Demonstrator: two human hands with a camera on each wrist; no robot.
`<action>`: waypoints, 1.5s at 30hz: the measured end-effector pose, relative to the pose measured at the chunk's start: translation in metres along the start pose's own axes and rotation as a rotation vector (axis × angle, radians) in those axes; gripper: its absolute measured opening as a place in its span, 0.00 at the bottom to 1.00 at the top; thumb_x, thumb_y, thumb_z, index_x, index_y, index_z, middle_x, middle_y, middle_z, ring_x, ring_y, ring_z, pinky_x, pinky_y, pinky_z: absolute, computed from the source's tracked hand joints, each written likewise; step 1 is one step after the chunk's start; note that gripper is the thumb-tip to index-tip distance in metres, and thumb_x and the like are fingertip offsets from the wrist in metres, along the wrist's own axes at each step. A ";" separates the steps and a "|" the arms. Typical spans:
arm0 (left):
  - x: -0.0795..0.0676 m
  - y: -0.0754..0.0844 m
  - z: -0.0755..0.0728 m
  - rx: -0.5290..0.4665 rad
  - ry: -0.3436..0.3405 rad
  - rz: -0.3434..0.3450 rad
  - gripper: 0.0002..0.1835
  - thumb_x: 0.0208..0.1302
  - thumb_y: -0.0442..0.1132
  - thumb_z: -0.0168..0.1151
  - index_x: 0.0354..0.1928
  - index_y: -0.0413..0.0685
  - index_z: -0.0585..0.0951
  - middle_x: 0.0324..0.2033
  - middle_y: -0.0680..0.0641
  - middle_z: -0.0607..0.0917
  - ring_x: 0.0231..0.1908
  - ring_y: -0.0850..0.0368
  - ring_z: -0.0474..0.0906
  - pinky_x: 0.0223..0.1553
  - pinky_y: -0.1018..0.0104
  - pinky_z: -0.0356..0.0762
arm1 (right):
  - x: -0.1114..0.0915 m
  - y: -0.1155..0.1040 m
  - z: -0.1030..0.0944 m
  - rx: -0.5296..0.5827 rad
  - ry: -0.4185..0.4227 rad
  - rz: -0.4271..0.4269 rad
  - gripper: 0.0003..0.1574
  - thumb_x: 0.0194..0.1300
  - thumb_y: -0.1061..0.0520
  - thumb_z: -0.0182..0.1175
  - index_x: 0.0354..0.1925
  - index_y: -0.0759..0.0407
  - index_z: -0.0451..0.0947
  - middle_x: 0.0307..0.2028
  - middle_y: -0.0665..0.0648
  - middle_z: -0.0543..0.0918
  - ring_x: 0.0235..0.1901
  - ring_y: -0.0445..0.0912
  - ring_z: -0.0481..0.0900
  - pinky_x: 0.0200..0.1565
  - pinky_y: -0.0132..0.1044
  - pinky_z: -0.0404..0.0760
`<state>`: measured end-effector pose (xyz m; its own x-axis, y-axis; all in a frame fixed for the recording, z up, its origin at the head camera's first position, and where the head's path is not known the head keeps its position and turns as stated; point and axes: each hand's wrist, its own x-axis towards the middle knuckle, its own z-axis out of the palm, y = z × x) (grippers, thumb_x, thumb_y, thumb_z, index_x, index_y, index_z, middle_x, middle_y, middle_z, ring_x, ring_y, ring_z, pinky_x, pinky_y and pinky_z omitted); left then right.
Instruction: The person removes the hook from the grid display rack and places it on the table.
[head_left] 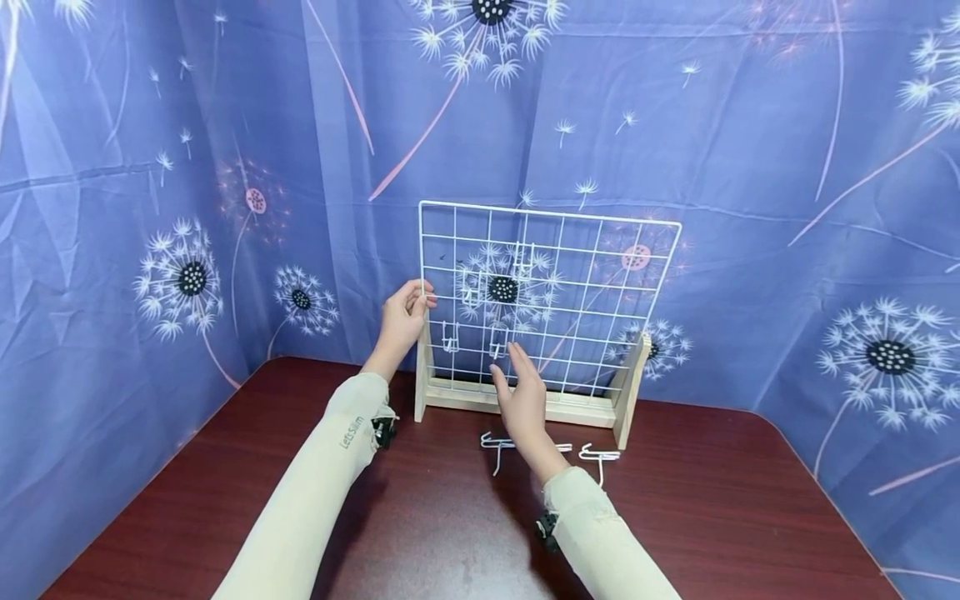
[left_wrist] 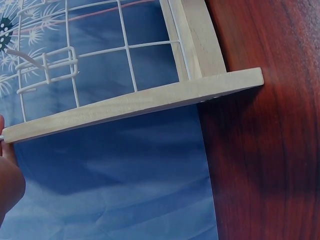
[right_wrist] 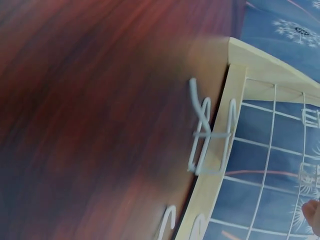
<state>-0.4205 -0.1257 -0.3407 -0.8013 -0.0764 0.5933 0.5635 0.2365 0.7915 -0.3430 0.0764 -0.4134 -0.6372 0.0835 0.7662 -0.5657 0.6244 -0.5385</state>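
A white wire grid panel [head_left: 581,287] stands upright in a pale wooden stand [head_left: 525,404]. My left hand [head_left: 405,317] holds the panel's left edge, thumb in front, just above the top of the wooden side post [left_wrist: 125,102]. Fingers spread from the thumb, my right hand [head_left: 522,400] is raised before the lower middle of the grid. Its fingertips are right by a white wire hook [head_left: 497,343] hanging there. Other hooks hang on the grid: a lower left hook [head_left: 450,337], a middle hook [head_left: 470,287] and an upper hook [head_left: 522,260].
On the dark red wooden table [head_left: 435,517], in front of the stand, lie a loose hook [head_left: 600,455] at right and another loose hook [head_left: 497,444], partly behind my right hand. A blue dandelion-print cloth [head_left: 360,167] hangs behind and at the sides.
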 end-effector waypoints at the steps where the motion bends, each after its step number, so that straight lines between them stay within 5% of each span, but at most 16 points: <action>1: 0.000 0.000 0.000 0.003 -0.001 -0.004 0.09 0.69 0.26 0.49 0.46 0.36 0.78 0.39 0.38 0.85 0.41 0.48 0.83 0.49 0.64 0.78 | 0.001 -0.001 0.001 0.001 0.005 0.012 0.27 0.64 0.60 0.63 0.58 0.73 0.73 0.57 0.71 0.75 0.59 0.61 0.74 0.60 0.52 0.70; 13: 0.001 0.000 0.000 -0.003 -0.006 0.002 0.09 0.69 0.25 0.49 0.46 0.35 0.78 0.39 0.37 0.85 0.41 0.48 0.83 0.49 0.65 0.78 | 0.005 -0.008 0.017 0.021 0.053 0.094 0.24 0.64 0.63 0.61 0.56 0.73 0.74 0.56 0.73 0.76 0.58 0.62 0.74 0.60 0.52 0.70; 45: 0.001 -0.004 -0.001 0.010 0.003 0.030 0.09 0.69 0.25 0.50 0.45 0.36 0.78 0.38 0.38 0.85 0.40 0.48 0.83 0.46 0.67 0.78 | 0.017 -0.005 0.011 0.032 0.106 -0.037 0.12 0.60 0.67 0.63 0.45 0.67 0.84 0.47 0.70 0.82 0.48 0.62 0.81 0.51 0.52 0.78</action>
<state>-0.4229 -0.1271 -0.3431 -0.7834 -0.0716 0.6174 0.5855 0.2484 0.7717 -0.3566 0.0663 -0.4015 -0.5574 0.1437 0.8177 -0.6053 0.6038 -0.5187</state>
